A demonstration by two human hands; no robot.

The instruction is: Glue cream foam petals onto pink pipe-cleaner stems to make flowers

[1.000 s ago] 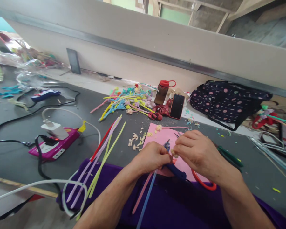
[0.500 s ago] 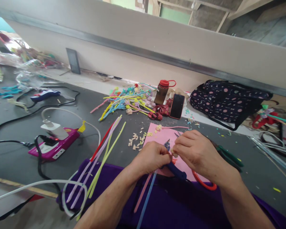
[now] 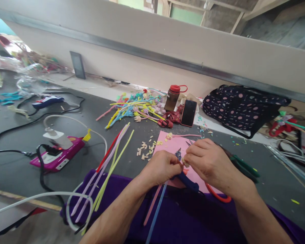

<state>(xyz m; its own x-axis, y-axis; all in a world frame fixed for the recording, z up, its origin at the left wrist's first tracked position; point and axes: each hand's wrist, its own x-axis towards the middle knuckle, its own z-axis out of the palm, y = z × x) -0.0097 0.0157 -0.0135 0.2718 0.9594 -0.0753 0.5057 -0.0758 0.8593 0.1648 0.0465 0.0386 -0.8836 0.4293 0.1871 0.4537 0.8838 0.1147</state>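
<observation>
My left hand [image 3: 165,164] is closed in a pinch over the pink sheet [image 3: 163,139]; its fingers hide what they grip. Facing it, my right hand [image 3: 205,159] pinches a small cream piece [image 3: 185,163] close to the left fingertips. Beneath the hands lies a blue-handled glue gun [image 3: 189,183], its nozzle end poking out between them. A pink fuzzy stem [image 3: 152,205] and a blue one [image 3: 156,213] run from under my left hand toward my lap. By my right wrist are red-orange scissor handles [image 3: 218,196], partly covered. A pink stem with a cream flower head [image 3: 169,136] rests on the sheet.
Small cream pieces [image 3: 143,149] are scattered left of the sheet. Loose fuzzy stems [image 3: 114,159] lie further left, beside a magenta power strip [image 3: 62,159] with cables. Behind stand a stem pile [image 3: 137,108], a bottle [image 3: 172,98], a phone [image 3: 188,113] and a dark bag [image 3: 241,106]. Green-handled pliers [image 3: 244,166] lie right.
Almost nothing differs. Both hands keep the same pinch, and the pink stem's lower end has shifted very slightly right.
</observation>
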